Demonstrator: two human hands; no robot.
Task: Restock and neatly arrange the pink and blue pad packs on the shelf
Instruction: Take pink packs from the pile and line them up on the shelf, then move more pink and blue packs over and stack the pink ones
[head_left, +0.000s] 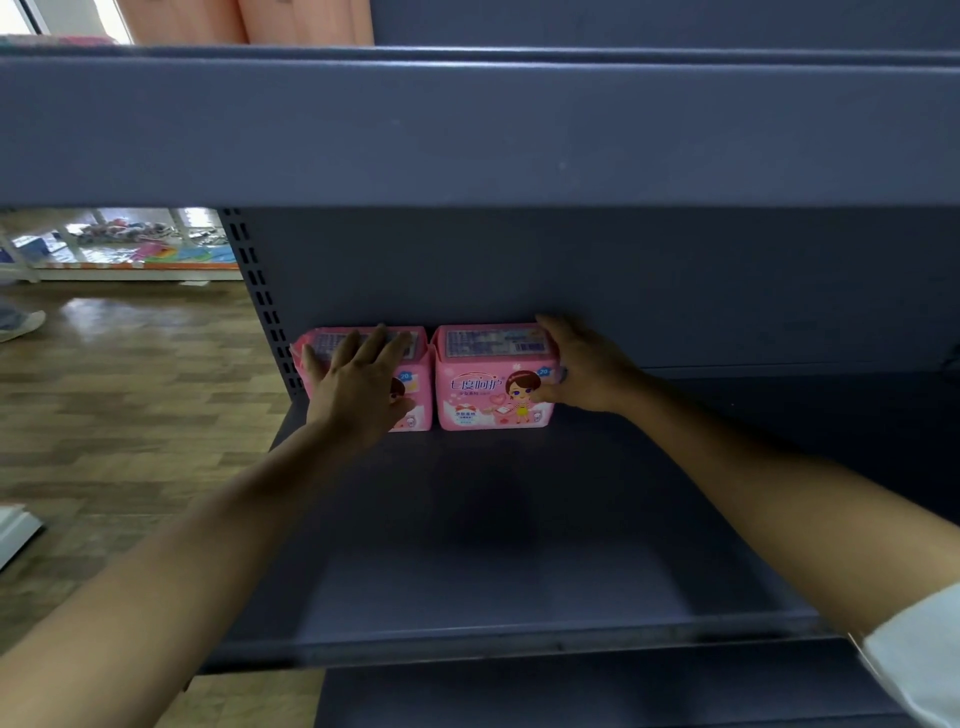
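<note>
Head view: your left hand (358, 387) rests flat on the left pink pack (417, 387). Your right hand (584, 369) grips the right pink pack (485, 387) on the shelf (493, 530).

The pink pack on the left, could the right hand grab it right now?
Probably not easily. The right hand grips the right pink pack, which stands between it and the left pink pack, and the left hand lies spread over that one's top and front.
</note>
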